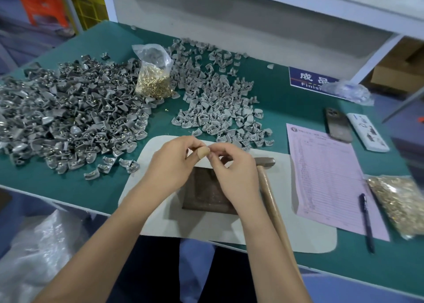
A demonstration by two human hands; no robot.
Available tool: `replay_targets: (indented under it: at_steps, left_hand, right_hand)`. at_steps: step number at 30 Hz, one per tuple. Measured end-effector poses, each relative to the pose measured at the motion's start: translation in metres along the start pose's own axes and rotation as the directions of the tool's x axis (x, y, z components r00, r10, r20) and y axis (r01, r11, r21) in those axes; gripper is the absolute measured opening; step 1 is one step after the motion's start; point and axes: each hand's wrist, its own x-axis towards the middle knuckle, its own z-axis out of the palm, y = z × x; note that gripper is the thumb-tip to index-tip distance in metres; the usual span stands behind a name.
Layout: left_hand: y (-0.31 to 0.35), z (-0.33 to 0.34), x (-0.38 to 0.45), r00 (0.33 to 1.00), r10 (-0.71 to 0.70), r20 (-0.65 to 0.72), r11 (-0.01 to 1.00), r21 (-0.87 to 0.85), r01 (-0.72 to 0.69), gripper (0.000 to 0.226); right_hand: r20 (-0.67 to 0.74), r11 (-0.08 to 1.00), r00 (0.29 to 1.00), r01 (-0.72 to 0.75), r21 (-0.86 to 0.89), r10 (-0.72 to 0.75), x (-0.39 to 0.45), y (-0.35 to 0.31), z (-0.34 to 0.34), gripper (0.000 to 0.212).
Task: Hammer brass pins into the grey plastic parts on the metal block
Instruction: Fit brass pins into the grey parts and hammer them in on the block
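At frame centre, two hands meet above the metal block (pixel 206 193), fitting a pin.

Left of frame lies a heap of grey plastic parts (pixel 68 116); a bag of brass pins (pixel 154 82) stands behind it. The left hand (pixel 171 165) and right hand (pixel 231 174) pinch something tiny, too small to identify. Next move probably calls for the hammer (pixel 269 178), lying idle just right of the block.

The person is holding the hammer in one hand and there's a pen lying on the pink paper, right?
Not quite. The hammer is not in a hand: it lies on the white mat beside the metal block. Both the left hand and right hand are pinching something small above the block. The pen does lie on the pink paper, as the head view shows.
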Motion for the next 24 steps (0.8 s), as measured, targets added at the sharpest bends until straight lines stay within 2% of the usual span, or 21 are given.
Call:
replay_targets:
  at_steps: [6,10,13,16,18,21,24]
  left_hand:
    - [0.015,0.006,0.019,0.995,-0.014,0.100,0.988,-0.151,0.029,0.022]
    - [0.015,0.001,0.033,0.980,-0.040,0.196,0.967,-0.238,0.087,0.033]
    - [0.013,0.002,0.051,0.981,-0.033,0.192,0.992,-0.113,0.056,0.036]
    - [0.011,0.013,0.066,0.996,-0.006,0.094,0.991,0.133,-0.007,0.016]
    - [0.010,0.022,0.072,0.996,0.005,0.093,0.965,0.261,-0.029,0.014]
    - [0.010,0.035,0.081,0.994,0.000,0.110,0.933,0.357,-0.039,0.016]
    - [0.011,0.043,0.087,0.996,-0.027,0.086,0.924,0.382,-0.008,0.015]
  right_hand:
    - [-0.089,0.986,0.994,-0.041,0.161,0.056,0.001,0.005,-0.003,0.017]
    - [-0.122,0.964,0.986,-0.077,0.256,0.111,0.003,0.008,-0.006,0.014]
    - [-0.183,0.951,0.962,-0.147,0.273,0.201,0.006,0.011,-0.004,0.009]
    - [-0.253,0.939,0.935,-0.171,0.299,0.250,0.008,0.014,-0.001,0.007]
    - [-0.259,0.938,0.933,-0.169,0.303,0.252,0.008,0.015,0.001,0.007]
    - [-0.249,0.931,0.935,-0.164,0.326,0.252,0.009,0.015,0.002,0.007]
    - [-0.253,0.930,0.934,-0.161,0.330,0.251,0.011,0.014,0.002,0.006]
